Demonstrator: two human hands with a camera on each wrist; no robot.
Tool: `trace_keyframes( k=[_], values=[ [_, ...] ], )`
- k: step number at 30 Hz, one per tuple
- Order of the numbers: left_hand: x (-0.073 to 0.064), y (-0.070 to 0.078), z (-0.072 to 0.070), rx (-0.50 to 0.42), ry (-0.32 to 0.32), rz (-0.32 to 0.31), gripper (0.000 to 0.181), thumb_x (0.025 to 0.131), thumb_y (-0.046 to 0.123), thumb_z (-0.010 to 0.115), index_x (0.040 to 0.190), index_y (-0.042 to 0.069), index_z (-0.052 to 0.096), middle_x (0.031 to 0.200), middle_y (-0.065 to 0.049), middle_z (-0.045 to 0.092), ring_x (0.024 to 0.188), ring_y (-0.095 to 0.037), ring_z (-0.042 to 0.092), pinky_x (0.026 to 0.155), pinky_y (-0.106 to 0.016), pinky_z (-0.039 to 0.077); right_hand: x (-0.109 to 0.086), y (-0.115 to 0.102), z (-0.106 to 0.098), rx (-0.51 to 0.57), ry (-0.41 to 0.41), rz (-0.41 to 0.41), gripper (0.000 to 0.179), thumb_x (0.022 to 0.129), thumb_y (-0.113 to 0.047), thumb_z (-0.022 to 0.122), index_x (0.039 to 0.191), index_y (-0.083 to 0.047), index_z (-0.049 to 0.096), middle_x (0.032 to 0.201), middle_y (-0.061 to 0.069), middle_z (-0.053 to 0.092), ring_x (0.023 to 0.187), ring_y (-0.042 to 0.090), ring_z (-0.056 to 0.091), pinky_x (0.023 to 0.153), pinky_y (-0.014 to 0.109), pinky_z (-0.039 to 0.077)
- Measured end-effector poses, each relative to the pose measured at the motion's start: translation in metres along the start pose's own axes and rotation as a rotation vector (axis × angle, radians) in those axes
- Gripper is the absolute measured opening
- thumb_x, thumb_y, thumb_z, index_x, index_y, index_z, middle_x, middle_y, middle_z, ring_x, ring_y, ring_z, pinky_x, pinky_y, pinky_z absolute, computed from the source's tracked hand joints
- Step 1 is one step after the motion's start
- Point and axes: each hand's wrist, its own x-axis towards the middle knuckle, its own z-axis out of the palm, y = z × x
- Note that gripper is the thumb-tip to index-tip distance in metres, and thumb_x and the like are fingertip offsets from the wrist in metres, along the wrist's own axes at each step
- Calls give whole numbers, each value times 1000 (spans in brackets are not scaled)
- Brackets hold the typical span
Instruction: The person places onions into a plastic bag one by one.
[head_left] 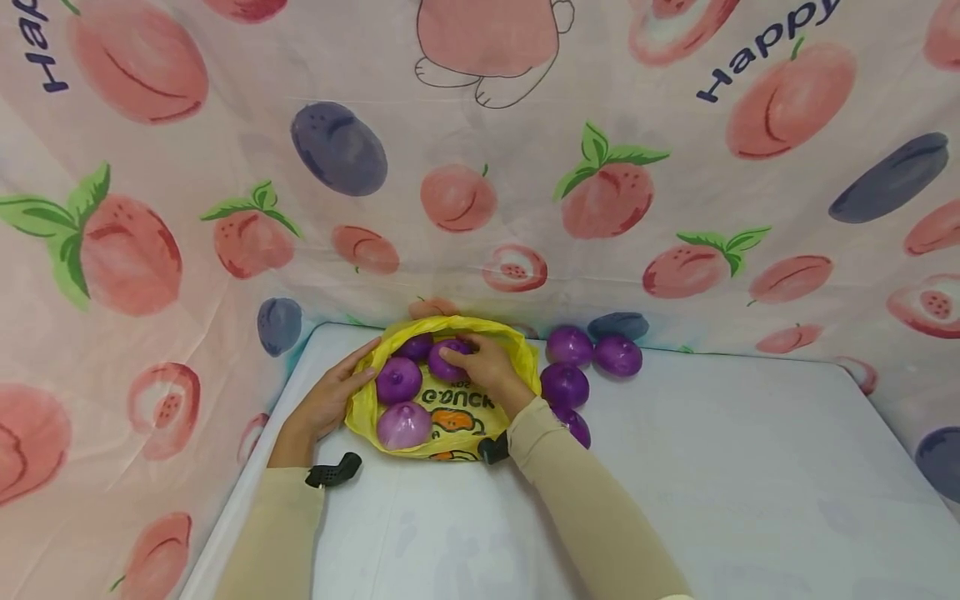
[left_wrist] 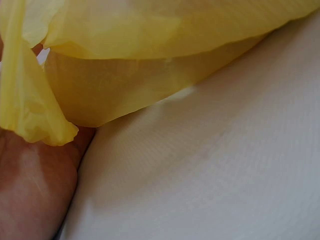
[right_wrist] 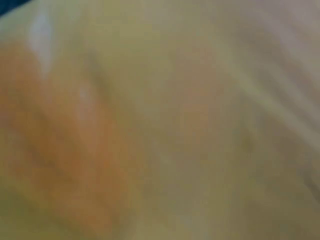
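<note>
Onions, round and purple, sit inside the floppy yellow plastic bag (head_left: pixel 450 417) on the white tabletop (head_left: pixel 675 500). The left hand (head_left: pixel 330 400) holds the bag's left edge so the mouth is wide. The right hand (head_left: pixel 487 367) reaches into the bag, fingers curled on one purple onion (head_left: pixel 444 361). More loose purple onions (head_left: pixel 564 385) wait just right of the bag.

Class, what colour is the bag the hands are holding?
Yellow bag, with printed lettering; clearest in the head view.
</note>
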Motion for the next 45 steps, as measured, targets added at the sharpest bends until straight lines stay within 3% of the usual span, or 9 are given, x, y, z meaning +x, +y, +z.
trace_keyframes(
  k=[24, 38, 45],
  values=[
    [0, 1, 0, 3, -6, 8, 61, 106, 29, 56, 162, 29, 31, 172, -4, 16, 156, -31, 18, 102, -14, 47, -4, 0, 0, 28, 2, -15, 70, 90, -44, 78, 147, -11, 56, 145, 14, 57, 129, 31, 56, 116, 46, 43],
    [-2, 3, 1, 9, 0, 4, 62, 106, 30, 56, 162, 29, 31, 172, -5, 17, 151, -26, 27, 102, -17, 49, -5, -3, -2, 6, 43, 1, 77, 87, -48, 80, 146, -7, 54, 144, 15, 59, 128, 31, 59, 112, 44, 47],
    [-1, 2, 1, 7, 1, -7, 62, 106, 30, 57, 162, 30, 31, 172, -5, 17, 148, -22, 32, 102, -18, 50, -14, -14, -9, -94, 23, 15, 78, 86, -49, 80, 148, -9, 53, 148, 16, 56, 133, 33, 55, 112, 45, 47]
  ],
)
